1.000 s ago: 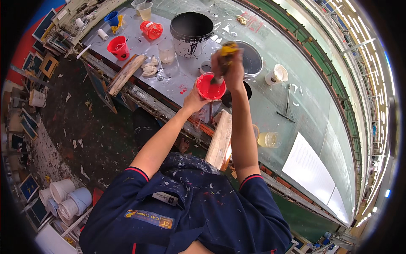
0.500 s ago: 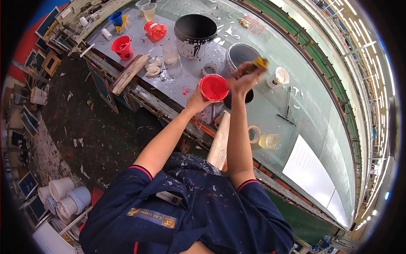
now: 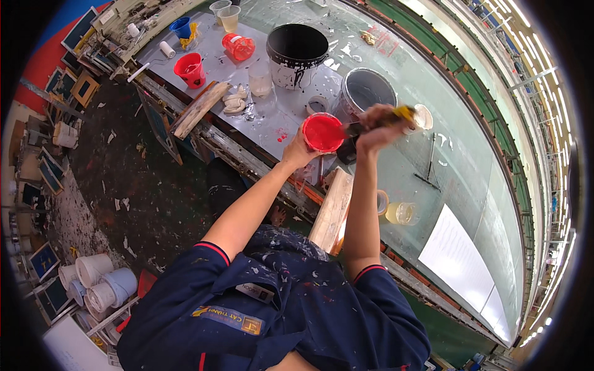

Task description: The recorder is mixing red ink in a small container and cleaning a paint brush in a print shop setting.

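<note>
My left hand (image 3: 299, 150) is closed round the side of a cup of red paint (image 3: 323, 132), tilted so that its open mouth faces up at me. Just right of the cup, my right hand (image 3: 380, 130) grips a dark tool with a yellow end (image 3: 403, 115). Motion smears this tool, and I cannot make out its exact kind. Its dark end points toward the cup's rim. Behind my right hand stands a grey-lined bucket (image 3: 367, 89). A dark container (image 3: 348, 151) is partly hidden below my right hand, and a white tub (image 3: 423, 116) sits behind the yellow end.
A large black-and-white bucket (image 3: 297, 52), red cups (image 3: 190, 70) and a blue cup (image 3: 180, 28) stand on the far left of the table. Wood pieces (image 3: 331, 210) lie along the near edge. A jar of yellowish liquid (image 3: 401, 213) and a paper sheet (image 3: 461, 247) are at right.
My right hand has drawn the tool to the right, away from the cup's mouth. The whole view has shifted slightly, and my left hand still holds the cup.
</note>
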A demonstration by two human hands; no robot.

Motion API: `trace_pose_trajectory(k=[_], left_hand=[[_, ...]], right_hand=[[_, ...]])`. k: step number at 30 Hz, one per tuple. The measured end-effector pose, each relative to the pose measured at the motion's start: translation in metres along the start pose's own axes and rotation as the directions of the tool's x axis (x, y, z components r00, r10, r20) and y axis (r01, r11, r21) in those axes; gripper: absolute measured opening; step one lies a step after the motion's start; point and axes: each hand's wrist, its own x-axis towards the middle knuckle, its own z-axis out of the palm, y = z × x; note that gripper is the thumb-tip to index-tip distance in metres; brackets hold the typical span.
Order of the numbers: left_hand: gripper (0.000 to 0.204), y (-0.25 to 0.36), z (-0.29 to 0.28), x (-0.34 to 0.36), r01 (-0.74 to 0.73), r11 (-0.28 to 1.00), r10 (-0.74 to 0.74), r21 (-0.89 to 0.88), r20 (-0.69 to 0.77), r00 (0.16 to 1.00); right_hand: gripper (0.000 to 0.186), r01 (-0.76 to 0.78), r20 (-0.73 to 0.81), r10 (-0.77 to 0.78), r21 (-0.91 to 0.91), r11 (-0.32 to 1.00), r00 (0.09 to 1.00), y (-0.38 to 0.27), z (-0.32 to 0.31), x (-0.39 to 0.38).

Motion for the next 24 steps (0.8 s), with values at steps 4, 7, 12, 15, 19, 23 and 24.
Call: trace_pose_trajectory(k=[4,7,12,15,19,23,24], left_hand=[[0.103,-0.002,-0.004,0.003,-0.005,1.000,0.005,0.020,-0.023,1.000],[0.102,-0.005,-0.001,0.000,-0.016,0.997,0.014,0.070,0.037,0.999],[0.100,-0.011,0.007,0.000,-0.005,0.997,0.006,0.071,-0.016,1.000],[0.101,-0.013,0.005,0.001,0.044,0.997,-0.045,0.064,0.007,0.999],[0.100,-0.004,0.010,0.003,0.005,0.999,-0.005,0.036,-0.013,1.000],[0.098,-0.010,0.004,0.002,0.078,0.996,-0.079,0.042,0.018,0.997],[0.097,-0.014,0.002,0.002,0.108,0.993,-0.110,0.038,0.047,0.993]], right_hand=[[0.073,-0.108,0.027,0.110,-0.066,0.992,0.994,-0.009,0.013,-0.003],[0.071,0.088,0.165,-0.108,0.122,0.989,0.980,-0.007,0.005,-0.006],[0.071,-0.215,-0.025,0.214,-0.038,0.976,0.977,0.001,0.004,0.004],[0.070,-0.015,0.008,0.015,0.055,0.998,1.000,-0.010,0.010,0.004],[0.069,-0.052,-0.119,0.040,-0.108,0.993,0.992,0.020,-0.009,0.004],[0.067,-0.080,-0.085,0.084,0.039,0.996,0.993,-0.019,0.006,0.015],[0.069,-0.064,-0.069,0.067,0.036,0.997,0.995,-0.032,0.012,0.019]])
